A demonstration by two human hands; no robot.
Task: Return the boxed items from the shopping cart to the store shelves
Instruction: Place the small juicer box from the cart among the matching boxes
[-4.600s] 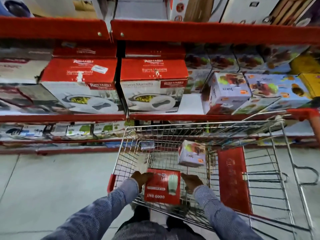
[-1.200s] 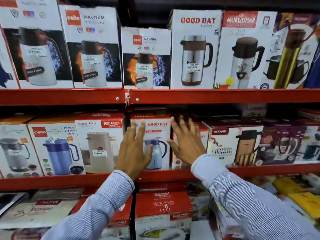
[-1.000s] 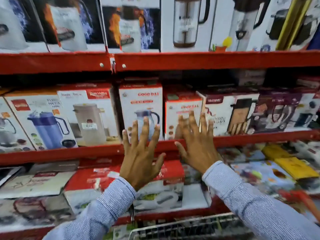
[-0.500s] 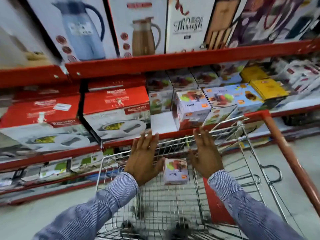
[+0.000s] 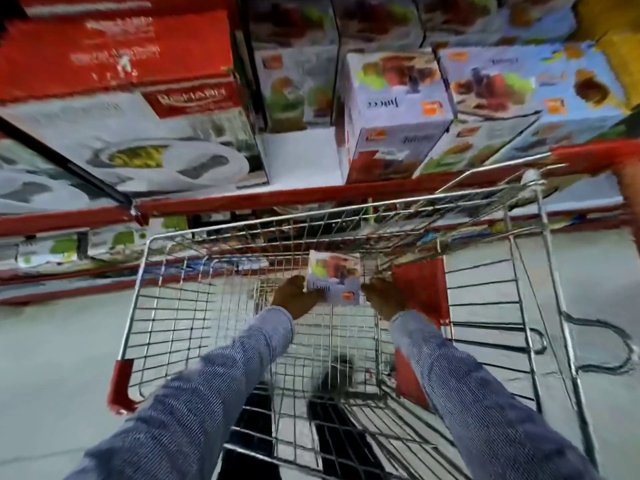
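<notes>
A small juicer box [image 5: 334, 280] was held inside the wire shopping cart [image 5: 162, 306], clamped between the left hand [image 5: 293, 298] on its left side and the right hand [image 5: 383, 298] on its right, both arms reaching in from striped blue sleeves [image 5: 242, 355]. A red panel [image 5: 420, 289] was seen in the cart just right of the right hand. Beyond the cart's far rim, matching juicer boxes [image 5: 394, 109] were stacked on a red store shelf [image 5: 277, 199], beside red and white cookware boxes [image 5: 145, 109] at the left.
</notes>
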